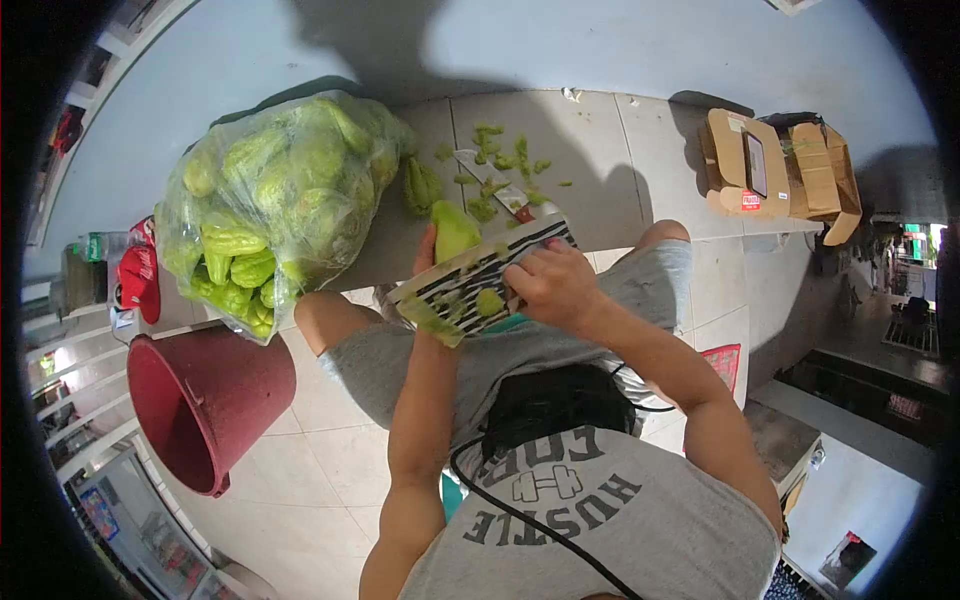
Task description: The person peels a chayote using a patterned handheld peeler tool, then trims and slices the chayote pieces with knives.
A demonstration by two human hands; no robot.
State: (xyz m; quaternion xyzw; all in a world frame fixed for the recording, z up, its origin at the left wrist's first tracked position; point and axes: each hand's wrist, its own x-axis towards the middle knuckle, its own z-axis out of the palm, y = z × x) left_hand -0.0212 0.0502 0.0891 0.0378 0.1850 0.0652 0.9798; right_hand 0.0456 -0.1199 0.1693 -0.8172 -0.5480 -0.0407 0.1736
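Observation:
My left hand (427, 249) is closed round a pale green peeled chayote (455, 233), partly hidden by a striped board (470, 278). The fingers of my right hand (552, 287) are curled on the right part of this board, which lies tilted over my lap with green scraps on it. What my right fingers hold beneath is hidden. Beyond the board, a knife (490, 177) with a red and white handle rests on the tiled ledge among green peelings (522, 155). One unpeeled chayote (422, 186) lies left of the knife.
A large clear plastic bag (290, 180) full of green chayotes stands at the left. Below it, a dark red bucket (215, 400) leans on its side. Opened cardboard boxes (735, 165) sit at the right of the ledge. A black cable crosses my shirt.

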